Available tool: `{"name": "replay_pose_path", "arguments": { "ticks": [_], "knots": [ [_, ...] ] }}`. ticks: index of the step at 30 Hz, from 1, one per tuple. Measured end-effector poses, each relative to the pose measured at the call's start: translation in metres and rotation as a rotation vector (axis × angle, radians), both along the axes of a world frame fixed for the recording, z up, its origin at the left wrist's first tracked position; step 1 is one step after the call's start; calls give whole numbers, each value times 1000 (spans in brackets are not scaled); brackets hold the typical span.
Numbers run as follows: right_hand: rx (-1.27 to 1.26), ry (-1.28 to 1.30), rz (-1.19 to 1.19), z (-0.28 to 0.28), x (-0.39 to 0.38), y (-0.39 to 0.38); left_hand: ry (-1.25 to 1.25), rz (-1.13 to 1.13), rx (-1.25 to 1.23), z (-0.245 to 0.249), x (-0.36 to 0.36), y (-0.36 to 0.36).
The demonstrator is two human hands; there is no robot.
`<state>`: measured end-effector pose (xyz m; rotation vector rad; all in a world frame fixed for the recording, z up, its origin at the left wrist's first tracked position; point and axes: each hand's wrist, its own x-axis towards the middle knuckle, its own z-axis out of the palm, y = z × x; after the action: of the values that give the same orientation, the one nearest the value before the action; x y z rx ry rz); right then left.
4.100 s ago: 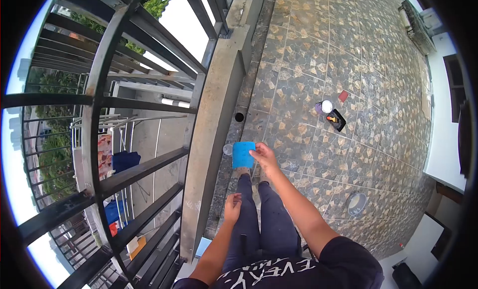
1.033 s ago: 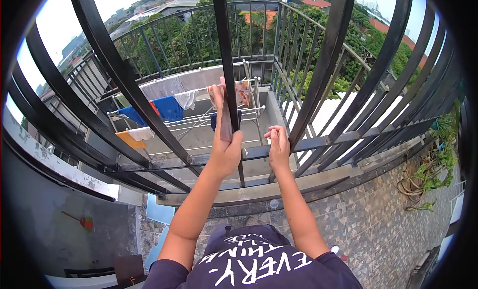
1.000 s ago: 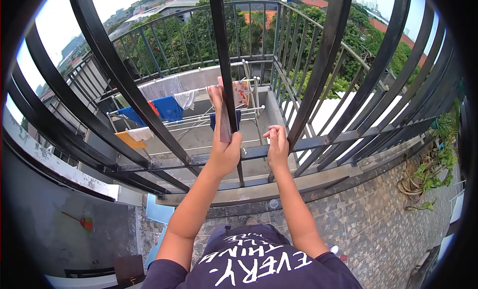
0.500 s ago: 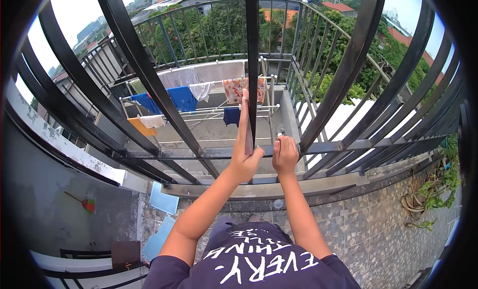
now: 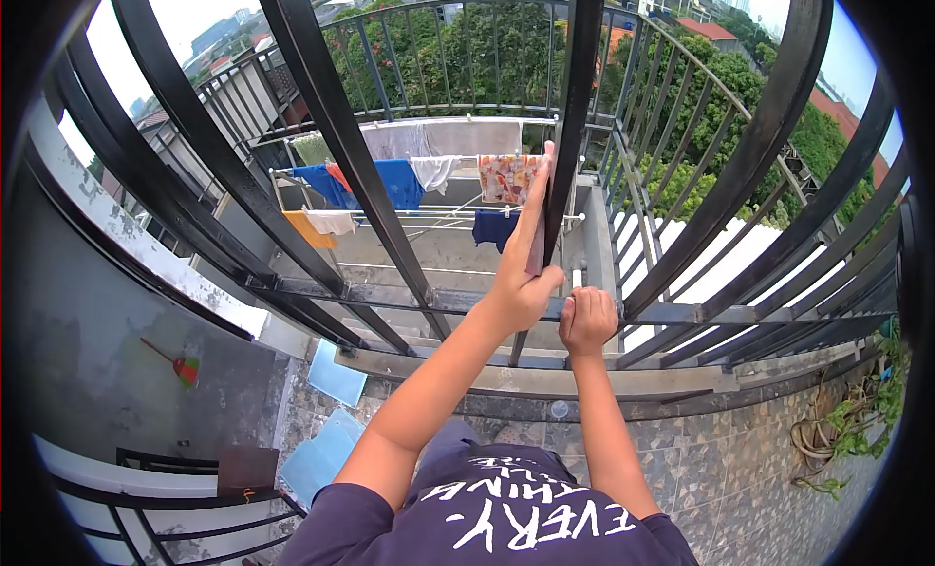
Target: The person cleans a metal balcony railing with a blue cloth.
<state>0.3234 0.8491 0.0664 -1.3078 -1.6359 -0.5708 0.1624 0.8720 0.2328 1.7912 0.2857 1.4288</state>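
Note:
My left hand (image 5: 520, 285) is raised along an upright black metal bar (image 5: 577, 89) of the railing. Its fingers are stretched out, pressing a brownish sheet that looks like sandpaper (image 5: 537, 250) against the bar's left side, with the thumb bent across the near side. Just to the right and a little lower, my right hand (image 5: 589, 320) is closed in a fist. A short white stick (image 5: 577, 278) pokes up out of that fist; the rest of it is hidden by the fingers. The fist is close to the railing's lower crossbar (image 5: 467, 301).
Beyond the bars stands a drying rack (image 5: 448, 213) hung with blue towels (image 5: 394, 184) and a patterned cloth (image 5: 506, 176). Light-blue sheets (image 5: 336, 371) lie on the floor at left. A red-and-green broom (image 5: 185, 371) lies further left. A leafy plant (image 5: 862, 420) grows at right.
The view has swung a little, so the bars and rack appear further right. Both hands keep their holds, and more of the white stick shows above my right fist.

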Motion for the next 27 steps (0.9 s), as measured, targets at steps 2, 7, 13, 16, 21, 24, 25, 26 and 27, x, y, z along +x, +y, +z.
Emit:
{"name": "replay_pose_path", "arguments": {
  "ticks": [2, 7, 13, 16, 21, 24, 25, 26, 27],
  "knots": [
    [-4, -24, 9, 0, 1, 1, 19, 139, 77, -15, 6, -7],
    [26, -65, -16, 0, 3, 0, -55, 268, -22, -114, 25, -39],
    [55, -134, 4, 0, 5, 2, -18, 167, -38, -70, 13, -19],
    [95, -272, 36, 5, 12, 1, -72, 196, 262, -11, 16, 17],
    [114, -334, 68, 3, 16, 3, -141, 110, 249, 58, 20, 29],
    [119, -319, 56, 1, 15, 5, -121, 96, 182, 56, 17, 21],
    [113, -313, 48, 1, 14, 4, -103, 110, 118, 41, 17, 14],
    [110, -306, 37, 1, 14, 4, -85, 122, 58, 19, 16, 5],
    [108, -301, 34, 1, 14, 3, -67, 133, 0, -6, 16, -2]
  ]
}}
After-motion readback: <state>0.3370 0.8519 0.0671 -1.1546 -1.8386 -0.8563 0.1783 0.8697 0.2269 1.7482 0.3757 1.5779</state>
